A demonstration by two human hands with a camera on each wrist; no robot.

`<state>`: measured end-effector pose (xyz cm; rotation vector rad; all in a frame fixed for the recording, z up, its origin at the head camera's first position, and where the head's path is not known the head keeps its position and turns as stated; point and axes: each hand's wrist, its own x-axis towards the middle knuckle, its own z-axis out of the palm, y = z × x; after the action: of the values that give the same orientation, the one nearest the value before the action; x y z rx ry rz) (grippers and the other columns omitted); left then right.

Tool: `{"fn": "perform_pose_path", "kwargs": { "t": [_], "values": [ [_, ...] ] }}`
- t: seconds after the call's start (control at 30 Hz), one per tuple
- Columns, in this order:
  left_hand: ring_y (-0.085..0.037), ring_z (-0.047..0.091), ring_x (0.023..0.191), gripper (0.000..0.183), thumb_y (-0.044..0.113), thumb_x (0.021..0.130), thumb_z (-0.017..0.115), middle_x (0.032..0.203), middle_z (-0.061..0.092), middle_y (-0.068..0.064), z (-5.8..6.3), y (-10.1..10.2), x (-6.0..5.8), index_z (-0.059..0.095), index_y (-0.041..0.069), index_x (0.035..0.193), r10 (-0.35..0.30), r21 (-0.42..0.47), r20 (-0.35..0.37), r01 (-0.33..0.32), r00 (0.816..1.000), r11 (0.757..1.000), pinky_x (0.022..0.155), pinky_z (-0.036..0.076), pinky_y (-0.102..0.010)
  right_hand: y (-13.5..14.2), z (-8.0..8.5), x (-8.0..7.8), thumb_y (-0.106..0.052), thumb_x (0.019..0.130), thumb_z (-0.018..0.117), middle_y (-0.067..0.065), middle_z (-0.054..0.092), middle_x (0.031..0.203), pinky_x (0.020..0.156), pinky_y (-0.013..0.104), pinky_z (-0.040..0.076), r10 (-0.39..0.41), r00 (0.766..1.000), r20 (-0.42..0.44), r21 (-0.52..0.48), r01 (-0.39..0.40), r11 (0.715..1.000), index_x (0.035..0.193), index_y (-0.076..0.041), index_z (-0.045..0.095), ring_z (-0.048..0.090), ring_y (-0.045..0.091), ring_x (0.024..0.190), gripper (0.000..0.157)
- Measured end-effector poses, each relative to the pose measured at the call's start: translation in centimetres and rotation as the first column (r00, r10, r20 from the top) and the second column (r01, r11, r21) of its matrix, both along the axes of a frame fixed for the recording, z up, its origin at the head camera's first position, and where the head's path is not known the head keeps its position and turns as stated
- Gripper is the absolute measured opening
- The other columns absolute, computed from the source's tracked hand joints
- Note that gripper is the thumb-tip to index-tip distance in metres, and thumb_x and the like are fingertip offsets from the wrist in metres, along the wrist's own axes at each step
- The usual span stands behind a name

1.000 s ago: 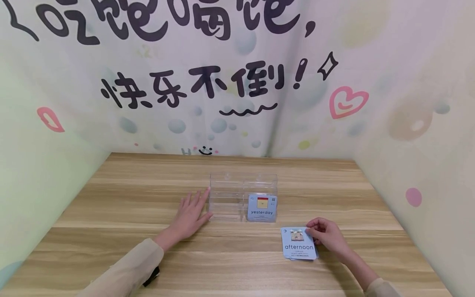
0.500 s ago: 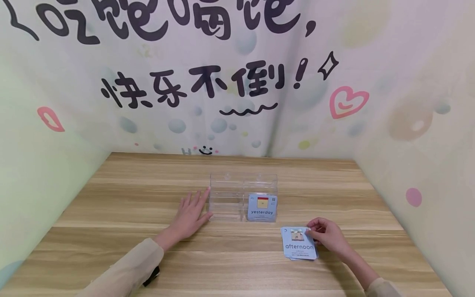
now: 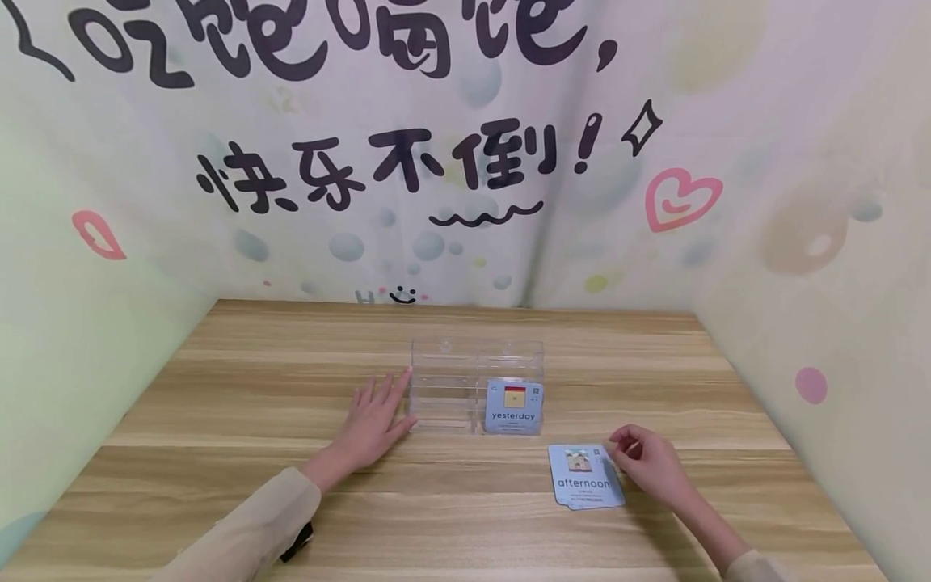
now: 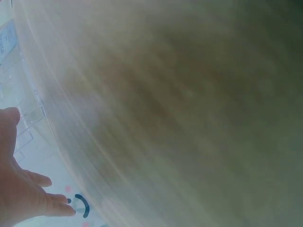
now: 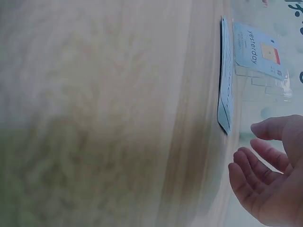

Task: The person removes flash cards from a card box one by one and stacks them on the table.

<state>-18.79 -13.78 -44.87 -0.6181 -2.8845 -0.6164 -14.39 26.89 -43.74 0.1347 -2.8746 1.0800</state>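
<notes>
A clear plastic card holder [image 3: 444, 403] with several compartments stands mid-table. A blue card printed "yesterday" [image 3: 513, 407] sits in its lower right compartment. My left hand [image 3: 369, 427] has its fingers spread on the table, with forefinger and thumb tips at the holder's left side. Closer to me, a small pile of blue cards [image 3: 584, 478] lies on the table, "afternoon" on top. Just right of the pile is my right hand [image 3: 651, 467], fingers loosely bent. In the right wrist view a gap shows between the right hand [image 5: 272, 172] and the cards [image 5: 226, 78], with nothing held.
The wooden table [image 3: 465, 533] meets a printed backdrop [image 3: 465, 267] at the rear and pale walls on both sides. A small black object [image 3: 297, 543] lies partly hidden by the left sleeve.
My right fingers have let go of the top card's corner and drawn slightly away to the right. The "afternoon" card has settled onto the pile. My left hand has not moved.
</notes>
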Motion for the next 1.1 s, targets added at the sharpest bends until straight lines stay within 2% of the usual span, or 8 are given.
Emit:
{"fn": "perform_pose_path", "kwargs": {
  "t": [0.1, 0.2, 0.3, 0.57, 0.8, 1.1],
  "values": [
    [-0.053, 0.019, 0.127, 0.072, 0.035, 0.091, 0.052, 0.140, 0.027, -0.030, 0.0, 0.0, 0.0, 0.011, 0.013, 0.146, -0.001, 0.004, -0.003, 0.001, 1.000, 1.000, 0.099, 0.015, -0.066, -0.1, 0.2, 0.3, -0.002, 0.076, 0.068, 0.008, 0.061, 0.083, 0.062, 0.029, 0.050, 0.038, 0.994, -0.103, 0.086, -0.029, 0.996, 0.096, 0.004, 0.062, 0.058, 0.018, 0.073, 0.022],
    [-0.053, 0.020, 0.126, 0.072, 0.035, 0.091, 0.053, 0.140, 0.027, -0.030, 0.0, 0.0, -0.1, 0.012, 0.013, 0.146, -0.001, 0.008, -0.005, 0.001, 1.000, 1.000, 0.099, 0.015, -0.067, -0.3, 0.2, 0.5, -0.006, 0.074, 0.072, 0.016, 0.062, 0.097, 0.073, 0.042, 0.051, 0.098, 0.975, -0.201, 0.179, -0.062, 0.982, 0.105, 0.005, 0.060, 0.059, 0.028, 0.086, 0.035],
    [-0.053, 0.020, 0.126, 0.072, 0.035, 0.091, 0.053, 0.140, 0.027, -0.030, 0.0, 0.0, 0.0, 0.012, 0.013, 0.146, 0.000, 0.010, -0.006, 0.000, 1.000, 1.000, 0.099, 0.015, -0.067, -0.5, 0.1, 0.7, -0.009, 0.073, 0.074, 0.022, 0.058, 0.108, 0.081, 0.050, 0.047, 0.156, 0.958, -0.240, 0.244, -0.096, 0.965, 0.113, 0.005, 0.055, 0.056, 0.037, 0.097, 0.047],
    [-0.053, 0.019, 0.127, 0.072, 0.034, 0.091, 0.053, 0.140, 0.027, -0.030, 0.0, 0.0, 0.0, 0.011, 0.013, 0.146, -0.004, 0.011, 0.004, 0.004, 1.000, 1.000, 0.099, 0.014, -0.067, -0.9, 0.3, 1.0, -0.022, 0.077, 0.072, 0.027, 0.048, 0.125, 0.092, 0.057, 0.037, 0.195, 0.959, -0.204, 0.341, -0.117, 0.933, 0.127, 0.005, 0.046, 0.045, 0.044, 0.112, 0.062],
    [-0.053, 0.019, 0.127, 0.072, 0.036, 0.091, 0.052, 0.140, 0.027, -0.031, 0.0, 0.0, 0.0, 0.011, 0.013, 0.146, -0.005, 0.005, 0.001, 0.005, 1.000, 1.000, 0.099, 0.015, -0.067, -1.1, 0.4, 1.3, -0.031, 0.086, 0.061, 0.031, 0.038, 0.133, 0.097, 0.061, 0.026, 0.208, 0.967, -0.148, 0.426, -0.127, 0.896, 0.132, 0.003, 0.041, 0.033, 0.049, 0.122, 0.061],
    [-0.054, 0.020, 0.126, 0.072, 0.035, 0.091, 0.052, 0.140, 0.027, -0.031, 0.0, 0.0, -0.1, 0.012, 0.012, 0.146, -0.006, 0.009, -0.005, 0.006, 1.000, 1.000, 0.098, 0.015, -0.067, -1.3, 0.3, 1.5, -0.048, 0.087, 0.052, 0.029, 0.026, 0.141, 0.099, 0.064, 0.017, 0.196, 0.976, -0.098, 0.448, -0.132, 0.884, 0.139, 0.000, 0.032, 0.019, 0.050, 0.128, 0.073]
  ]
}}
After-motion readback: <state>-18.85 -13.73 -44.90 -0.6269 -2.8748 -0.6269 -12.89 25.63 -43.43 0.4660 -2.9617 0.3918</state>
